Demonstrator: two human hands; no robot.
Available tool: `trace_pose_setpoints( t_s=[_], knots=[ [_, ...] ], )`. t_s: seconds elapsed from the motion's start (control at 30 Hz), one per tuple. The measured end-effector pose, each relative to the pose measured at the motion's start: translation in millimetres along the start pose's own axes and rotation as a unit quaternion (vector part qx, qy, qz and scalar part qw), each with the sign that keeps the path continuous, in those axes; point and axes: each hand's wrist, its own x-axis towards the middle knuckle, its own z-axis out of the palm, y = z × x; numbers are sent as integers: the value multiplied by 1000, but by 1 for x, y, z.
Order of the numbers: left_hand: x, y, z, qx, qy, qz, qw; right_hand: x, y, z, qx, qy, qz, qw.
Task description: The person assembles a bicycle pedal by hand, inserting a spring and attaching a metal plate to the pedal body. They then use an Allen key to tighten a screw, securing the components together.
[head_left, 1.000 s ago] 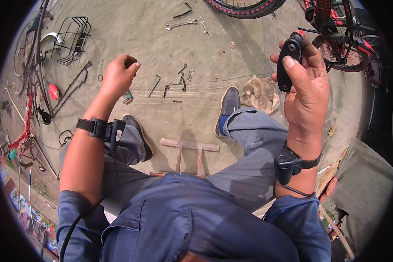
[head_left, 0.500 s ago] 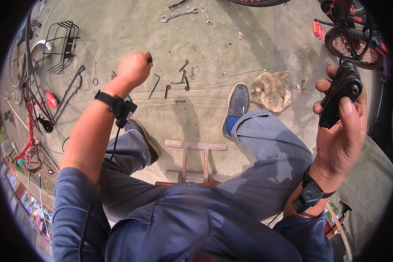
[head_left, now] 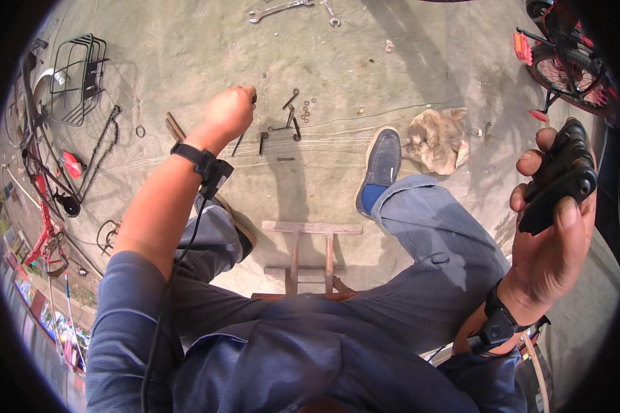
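Note:
My left hand (head_left: 229, 115) is closed in a fist above the floor, and a small dark bit of something shows at its thumb side. What it holds is mostly hidden. Under and beside this hand lie a partly covered hex key (head_left: 238, 145), another small bent key (head_left: 263, 142), several bolts (head_left: 291, 117) and small nuts (head_left: 306, 110). Held out at the right, my right hand (head_left: 554, 248) grips a black object made of layered curved parts (head_left: 561, 180), with fingers behind it and thumb on the near face.
Two wrenches (head_left: 280, 9) lie at the far edge. A black wire rack (head_left: 78, 81), a chain (head_left: 102, 148) and a red bicycle frame (head_left: 43, 230) are at left. A crumpled cloth (head_left: 437, 141) lies beside my shoe (head_left: 384, 158). A bicycle wheel (head_left: 568, 77) stands far right.
My left hand has shifted right, covering most of the hex key. My right hand, with the black object, has moved right and nearer. The view has turned slightly.

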Motion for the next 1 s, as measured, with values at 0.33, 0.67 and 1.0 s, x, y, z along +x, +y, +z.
trace_pose_setpoints(
  t_s=[0.33, 0.67, 1.0],
  knots=[
    [-2, -34, 16, 55, -82, -34, 995, 13, 4, 1, -3, -3, 25, 1000],
    [-17, -36, 62, 114, -128, -35, 985, 18, 1, 8, 7, -5, 47, 999],
    [-11, -29, 40, 40, -113, -49, 992, 20, -8, 21, -12, -3, 37, 999]
  ],
)
